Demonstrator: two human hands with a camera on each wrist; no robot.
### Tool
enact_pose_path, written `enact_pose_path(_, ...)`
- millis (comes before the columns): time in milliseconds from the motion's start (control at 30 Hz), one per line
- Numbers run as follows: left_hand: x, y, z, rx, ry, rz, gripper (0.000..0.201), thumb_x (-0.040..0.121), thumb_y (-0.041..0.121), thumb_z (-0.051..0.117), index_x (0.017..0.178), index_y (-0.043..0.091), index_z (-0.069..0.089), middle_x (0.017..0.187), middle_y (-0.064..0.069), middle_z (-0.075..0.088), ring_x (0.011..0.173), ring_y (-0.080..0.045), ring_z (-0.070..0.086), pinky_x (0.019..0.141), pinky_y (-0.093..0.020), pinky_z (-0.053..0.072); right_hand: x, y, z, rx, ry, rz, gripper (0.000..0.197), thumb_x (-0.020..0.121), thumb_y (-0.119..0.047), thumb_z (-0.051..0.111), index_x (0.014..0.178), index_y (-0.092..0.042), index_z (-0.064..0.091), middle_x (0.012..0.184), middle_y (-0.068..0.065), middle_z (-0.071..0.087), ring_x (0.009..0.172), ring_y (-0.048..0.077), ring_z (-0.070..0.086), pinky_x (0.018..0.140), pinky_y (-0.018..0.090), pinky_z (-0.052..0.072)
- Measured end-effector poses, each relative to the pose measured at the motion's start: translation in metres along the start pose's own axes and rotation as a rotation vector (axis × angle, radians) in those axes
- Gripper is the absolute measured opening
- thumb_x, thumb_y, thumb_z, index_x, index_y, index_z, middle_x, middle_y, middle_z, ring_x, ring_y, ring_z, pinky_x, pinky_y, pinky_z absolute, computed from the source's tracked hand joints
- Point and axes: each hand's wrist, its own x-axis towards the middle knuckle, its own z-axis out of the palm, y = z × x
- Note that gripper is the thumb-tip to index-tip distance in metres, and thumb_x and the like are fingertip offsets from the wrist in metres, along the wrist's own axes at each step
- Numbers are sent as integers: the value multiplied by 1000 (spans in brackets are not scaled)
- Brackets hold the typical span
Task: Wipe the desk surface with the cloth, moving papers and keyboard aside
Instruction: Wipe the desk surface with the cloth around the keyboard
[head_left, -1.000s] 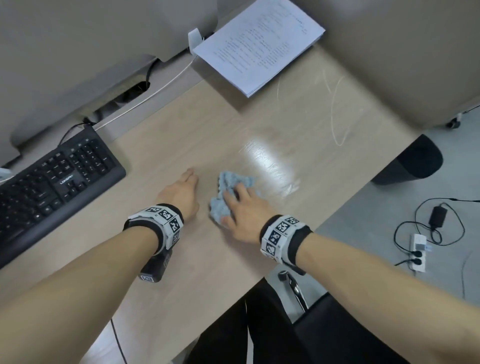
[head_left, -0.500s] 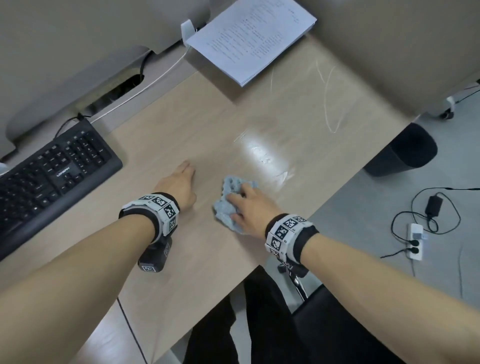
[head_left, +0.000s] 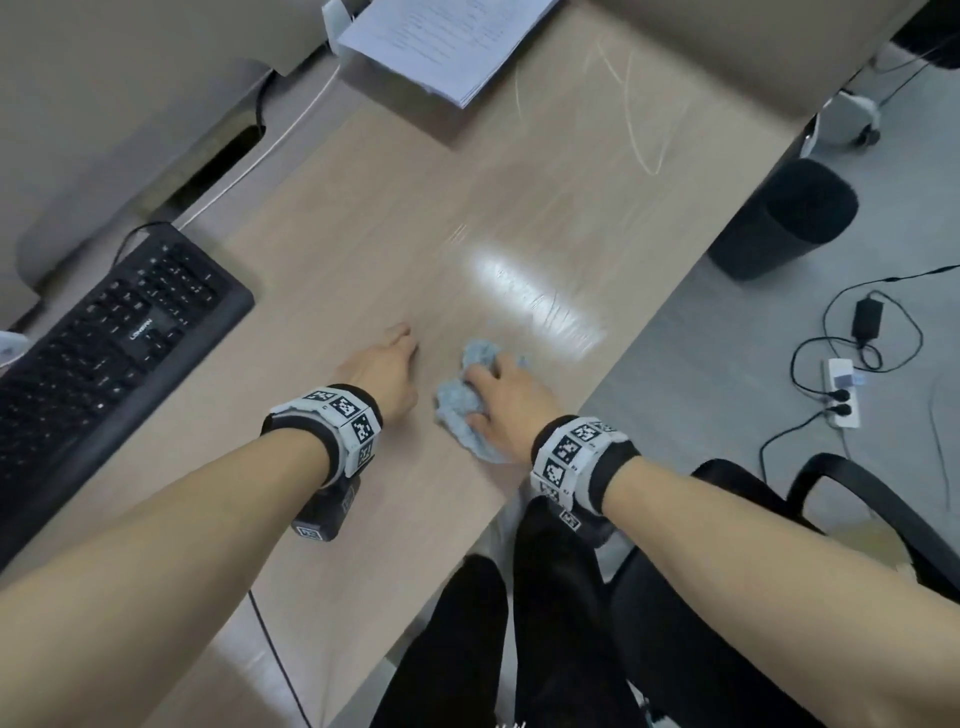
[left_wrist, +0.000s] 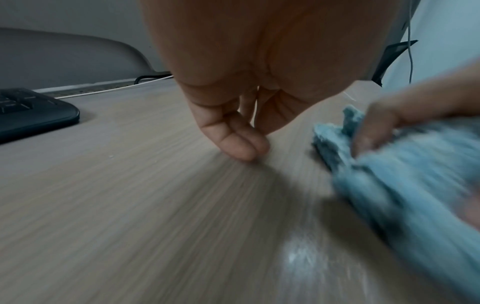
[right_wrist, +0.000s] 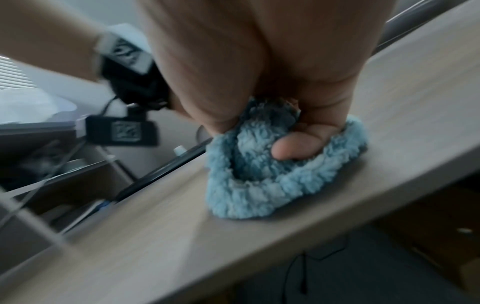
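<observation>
- Cloth (head_left: 470, 402) bunched under right hand (head_left: 501, 402) near desk (head_left: 363, 234) front edge; keyboard (head_left: 104, 353) and papers (head_left: 441, 47) well apart.
- Left hand (left_wrist: 233, 131) just beside, straight fingers together, touching wood.
- Thumb (right_wrist: 296, 148) pinching cloth folds; best flattened, pressed evenly, swept in overlapping strokes.

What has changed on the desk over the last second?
Little has changed. The right hand has drawn the blue cloth slightly back along the desk, toward the near edge, still gripping it bunched. Nothing was picked up or released. The left hand stays on the desk beside the cloth, fingers straight; the keyboard and papers are where they were.
</observation>
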Motion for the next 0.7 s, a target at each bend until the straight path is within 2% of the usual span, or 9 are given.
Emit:
enact_pose_path(67, -2, -1, 3, 20, -4, 19, 67, 83, 4, 49, 148, 11, 35, 163, 2, 16, 141, -27, 37, 112, -36, 33, -22, -27, 22, -50, -75, -108, 48, 92, -33, 57, 136, -21, 41, 131, 12, 39, 104, 30, 53, 83, 40, 47)
enact_pose_path(100, -2, -2, 4, 27, 1, 29, 67, 82, 5, 48, 148, 11, 34, 163, 2, 16, 142, -27, 36, 113, -39, 34, -31, -34, 29, -63, -98, -147, 49, 93, -33, 57, 137, -20, 41, 131, 13, 38, 106, 30, 52, 85, 40, 46)
enact_pose_path(233, 2, -8, 3, 51, -6, 40, 66, 81, 7, 49, 146, 14, 38, 162, 4, 20, 137, -29, 43, 107, -46, 41, -40, -25, 30, 2, -126, -193, 49, 94, -32, 58, 139, -23, 42, 132, 9, 38, 104, 27, 55, 86, 38, 47)
enact_pose_path(333, 3, -9, 2, 60, -3, 64, 66, 79, 6, 49, 145, 14, 39, 161, 4, 21, 136, -29, 44, 106, -45, 42, -30, 1, 14, 48, -69, -111, 44, 94, -32, 57, 136, -28, 45, 135, 5, 40, 105, 25, 57, 89, 38, 50)
enact_pose_path(500, 1, -15, 8, 38, 0, 56, 71, 79, 6, 46, 148, 20, 34, 163, 11, 15, 135, -29, 45, 106, -45, 42, 2, 70, -46, 57, 107, 178, 43, 94, -29, 57, 136, -20, 47, 134, 10, 44, 114, 30, 54, 96, 39, 48)
enact_pose_path(567, 1, -15, 11, 25, 11, 49, 70, 80, 5, 44, 148, 22, 33, 163, 13, 13, 132, -32, 47, 106, -46, 42, 12, 84, -60, 52, 134, 259, 41, 95, -28, 56, 135, -22, 47, 136, 10, 42, 111, 28, 55, 96, 38, 48)
enact_pose_path(633, 1, -15, 14, 38, 38, 36, 68, 82, 5, 43, 147, 22, 33, 163, 14, 13, 128, -35, 51, 104, -45, 43, 17, 77, -59, 72, 134, 271, 38, 94, -30, 54, 132, -24, 48, 138, 10, 40, 109, 28, 55, 96, 40, 48)
enact_pose_path(700, 1, -13, 18, 50, 50, 27, 67, 82, 5, 44, 146, 21, 33, 163, 13, 12, 125, -36, 52, 102, -46, 45, 8, 53, -42, 27, 51, 166, 41, 90, -32, 55, 130, -26, 49, 135, 8, 39, 113, 28, 52, 96, 45, 49)
